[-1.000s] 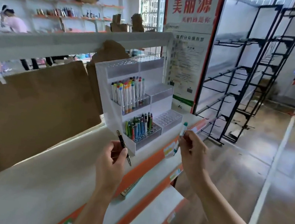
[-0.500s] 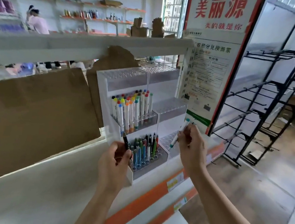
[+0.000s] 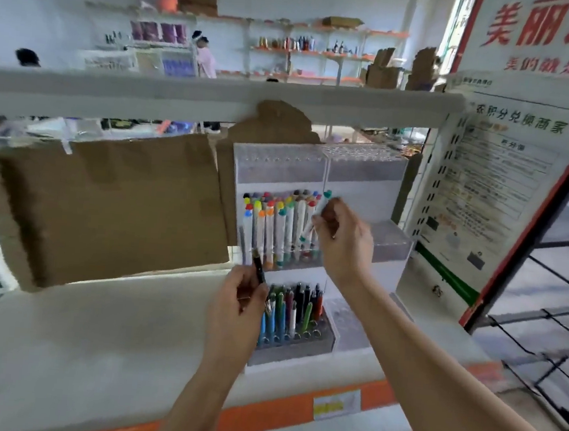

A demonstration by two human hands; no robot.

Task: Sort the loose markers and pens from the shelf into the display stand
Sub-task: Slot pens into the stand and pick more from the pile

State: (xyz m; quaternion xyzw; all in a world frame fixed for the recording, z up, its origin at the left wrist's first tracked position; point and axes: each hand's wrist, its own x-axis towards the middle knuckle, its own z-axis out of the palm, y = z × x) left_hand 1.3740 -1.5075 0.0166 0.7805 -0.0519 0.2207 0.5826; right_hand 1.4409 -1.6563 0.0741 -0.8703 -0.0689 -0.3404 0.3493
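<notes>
Markers and pens fill the white tiered display stand (image 3: 363, 201) at the centre of the frame, which sits on the pale shelf (image 3: 75, 351). At the left, a sheet of brown cardboard (image 3: 112, 207) leans against the back of the shelf, just beside the stand. Below centre, the left hand (image 3: 237, 311) curls its fingers round a black pen (image 3: 259, 270), which juts up and slightly left in front of the stand's lower tier. That tier holds a cluster of pens (image 3: 290, 313) standing upright in blue, green, black and red. Above them, the middle tier carries a row of white markers (image 3: 276, 228) with coloured caps. Right of these, the right hand (image 3: 343, 237) pinches a white marker with teal ends (image 3: 315, 218), tilted, at the right end of the marker row; whether its lower tip is in a hole is unclear. At the right edge, a printed poster (image 3: 492, 185) hangs beside a black wire rack (image 3: 555, 328).
</notes>
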